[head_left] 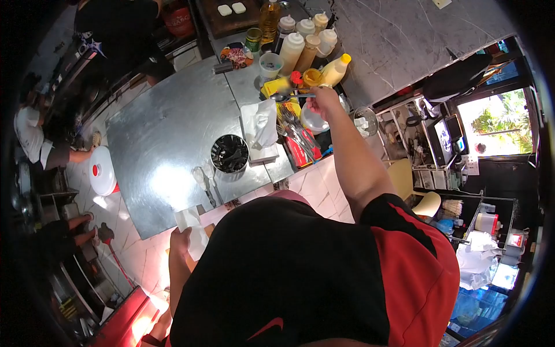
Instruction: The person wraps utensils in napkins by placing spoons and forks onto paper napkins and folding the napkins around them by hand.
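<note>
The handle end of a dark, round-bowled spoon [281,96] is gripped in the closed fingers of the right hand [325,101]. The spoon's long axis is laid crosswise to the person's front, with its bowl pointed left, away from the hand. The bowl is held over or beside the yellow packaging [271,88]; whether the two are touching cannot be told. Just beyond, a red-topped container of orange-yellow sauce [313,77] and upright squeeze bottles [291,53] are seen; nearer the person, metal cutlery [296,132] is gathered. A white paper-like sheet [195,236] is pinched at its side by the left hand [181,239], by the near edge of the metal table [156,127].
</note>
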Demonstrator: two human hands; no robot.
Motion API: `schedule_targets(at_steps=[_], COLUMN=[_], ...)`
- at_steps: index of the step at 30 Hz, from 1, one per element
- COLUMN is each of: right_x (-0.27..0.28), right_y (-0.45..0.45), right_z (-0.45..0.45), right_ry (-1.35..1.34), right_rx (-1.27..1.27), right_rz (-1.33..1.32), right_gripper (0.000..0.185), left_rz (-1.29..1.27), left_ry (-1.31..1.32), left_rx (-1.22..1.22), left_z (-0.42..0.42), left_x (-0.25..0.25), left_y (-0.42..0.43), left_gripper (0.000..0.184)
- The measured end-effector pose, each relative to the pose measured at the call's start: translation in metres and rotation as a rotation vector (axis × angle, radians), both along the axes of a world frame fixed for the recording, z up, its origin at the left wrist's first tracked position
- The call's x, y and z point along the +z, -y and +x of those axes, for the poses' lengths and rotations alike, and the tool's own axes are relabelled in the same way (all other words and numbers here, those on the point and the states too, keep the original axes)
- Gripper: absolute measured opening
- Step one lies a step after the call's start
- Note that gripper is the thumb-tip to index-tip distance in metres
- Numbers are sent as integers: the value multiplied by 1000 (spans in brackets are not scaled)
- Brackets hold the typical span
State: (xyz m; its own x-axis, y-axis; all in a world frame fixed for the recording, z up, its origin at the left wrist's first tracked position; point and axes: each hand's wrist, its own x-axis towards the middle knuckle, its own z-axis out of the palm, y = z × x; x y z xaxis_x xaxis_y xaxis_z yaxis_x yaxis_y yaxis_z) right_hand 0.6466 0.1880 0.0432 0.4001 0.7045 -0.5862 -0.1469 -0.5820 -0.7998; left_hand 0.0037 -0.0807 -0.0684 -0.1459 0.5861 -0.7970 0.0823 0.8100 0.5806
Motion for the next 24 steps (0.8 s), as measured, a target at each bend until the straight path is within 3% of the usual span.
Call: schedule_targets(at_steps=[11, 24], right_x=[-19, -17], right_y=[8, 19], right_z=[-22, -17], right_ry=[-35, -66], right_rx=[-149, -53], right_rz=[176, 50], right_gripper=[19, 30], left_rz=[49, 11], left_ry=[10, 57], left_rx=[-15, 38], left_z=[1, 2], left_x=[-10, -12], left_y=[2, 3], left_gripper=[37, 34])
